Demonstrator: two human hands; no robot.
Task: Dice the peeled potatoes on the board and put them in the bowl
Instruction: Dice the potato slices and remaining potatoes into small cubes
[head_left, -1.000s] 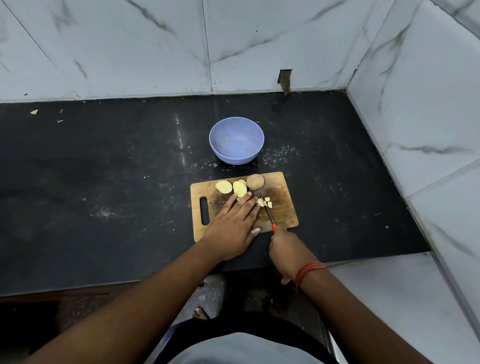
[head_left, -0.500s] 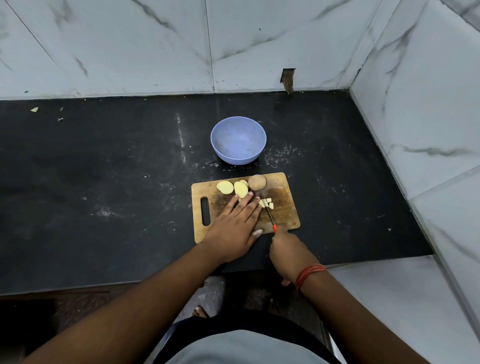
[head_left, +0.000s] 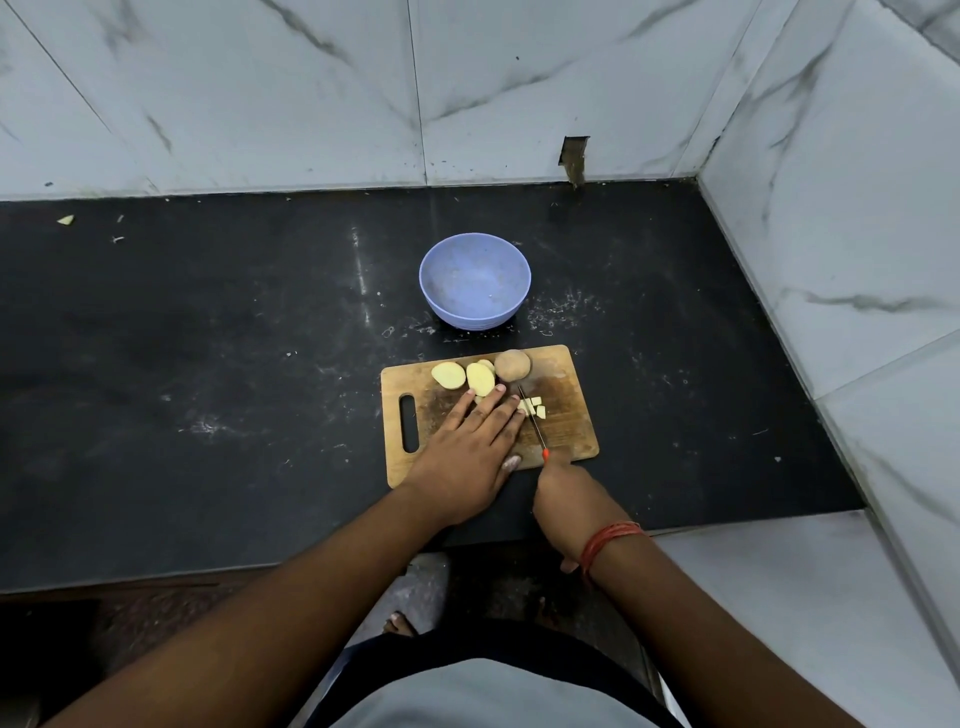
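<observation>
Red thread wristband (head_left: 609, 545) (grey shirt (head_left: 488, 696))

Worn wooden board (head_left: 566, 415), matt plastic bowl (head_left: 474, 283), dusty black stone counter (head_left: 208, 338).

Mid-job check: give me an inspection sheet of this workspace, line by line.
Surface: black stone counter, dusty with pale specks.
Job's things: wooden cutting board carrying peeled potato halves, a round brownish potato and small dice; lilac plastic bowl behind it, no potato inside.
Clutter: pale scrap far left.
Hands: left hand flat on the board; right hand grips an orange-handled knife.
Cables: nothing seen.
Surroundings: white marble-look tiled walls.
</observation>
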